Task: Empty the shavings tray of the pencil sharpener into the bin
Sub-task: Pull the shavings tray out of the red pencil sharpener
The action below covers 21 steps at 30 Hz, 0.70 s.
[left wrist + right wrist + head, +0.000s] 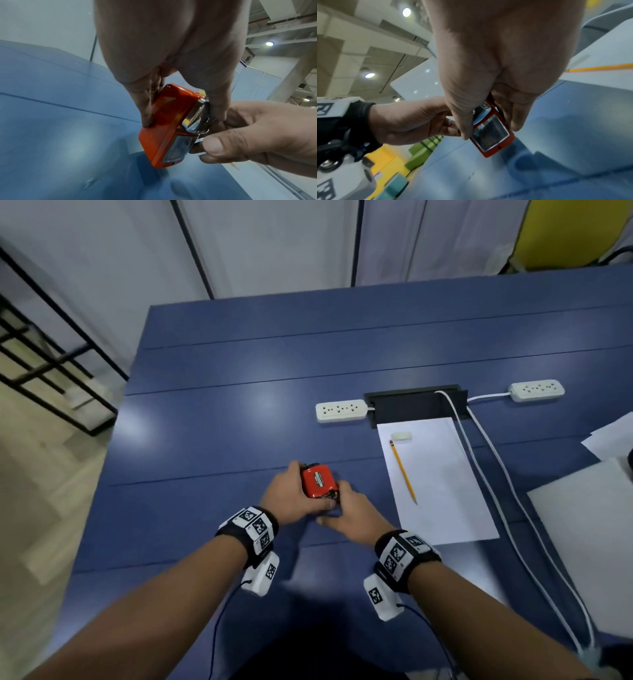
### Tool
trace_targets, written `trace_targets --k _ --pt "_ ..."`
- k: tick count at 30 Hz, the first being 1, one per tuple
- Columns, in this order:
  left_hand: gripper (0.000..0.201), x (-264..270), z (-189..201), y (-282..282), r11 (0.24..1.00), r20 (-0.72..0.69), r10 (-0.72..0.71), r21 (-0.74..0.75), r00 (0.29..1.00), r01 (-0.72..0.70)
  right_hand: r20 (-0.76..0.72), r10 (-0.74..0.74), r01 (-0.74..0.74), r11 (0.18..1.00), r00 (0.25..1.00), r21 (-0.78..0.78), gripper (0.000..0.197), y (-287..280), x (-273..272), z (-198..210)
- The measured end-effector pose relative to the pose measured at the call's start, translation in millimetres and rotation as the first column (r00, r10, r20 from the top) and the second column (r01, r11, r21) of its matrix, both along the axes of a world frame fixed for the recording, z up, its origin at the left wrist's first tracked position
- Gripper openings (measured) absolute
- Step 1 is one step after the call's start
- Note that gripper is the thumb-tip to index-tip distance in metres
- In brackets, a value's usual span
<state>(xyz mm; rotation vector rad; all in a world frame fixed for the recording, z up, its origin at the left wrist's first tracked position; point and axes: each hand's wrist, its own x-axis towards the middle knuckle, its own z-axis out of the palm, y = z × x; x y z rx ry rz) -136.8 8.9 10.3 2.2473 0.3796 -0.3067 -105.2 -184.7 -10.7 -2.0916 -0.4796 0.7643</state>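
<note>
1. Pencil sharpener [318, 482]: red body with a label on top, chrome parts at the near end. It is lifted off the blue table [219, 419], near the table's middle, between the two hands; its shadow falls on the surface below in the left wrist view.
2. Left hand [287, 494]: wraps the sharpener from the left side. Fingers [145, 108] run down the far flank, thumb on the near one. A firm clasp around the body.
3. Right hand [349, 513]: at the near end of the sharpener. The thumb [223, 144] and curled fingers pinch at the chrome piece just above the shavings tray [178, 147].
4. Shavings tray: a clear window with dark contents showing behind it, seated flush in the red body.
5. Right of the hands: a white paper sheet [442, 484] with a yellow pencil [403, 472] lying on it, tip toward the person, and a white eraser [401, 436] just beyond the pencil's far end.
6. Farther back: two white power strips [340, 410], one on each side of a black cable hatch [416, 405]; white cables [493, 474] run down the right side.
</note>
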Motion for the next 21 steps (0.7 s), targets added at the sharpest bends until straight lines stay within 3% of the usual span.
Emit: trace_targets --k 5,9,13,21 --pt "0.098 -108 -2 18 0.995 -0.010 0.090 0.041 0.996 -0.089 -0.020 0.232 -0.232 0.973 0.972 -0.013 0.085 16 -69 5" --pt "0.092 -169 -11 7 0.978 -0.004 0.207 0.005 0.978 -0.207 -0.038 0.281 -0.283 0.959 0.959 -0.035 0.097 32 -112 -6" --pt "0.091 -191 -25 3 0.954 0.002 0.289 -0.082 0.957 -0.288 -0.036 0.242 -0.243 0.969 0.970 -0.037 0.095 38 -132 -11" --pt "0.118 -184 -25 32 0.982 -0.068 0.108 -0.146 0.992 -0.117 -0.043 0.139 -0.141 0.988 0.989 -0.060 0.101 33 -148 -11"
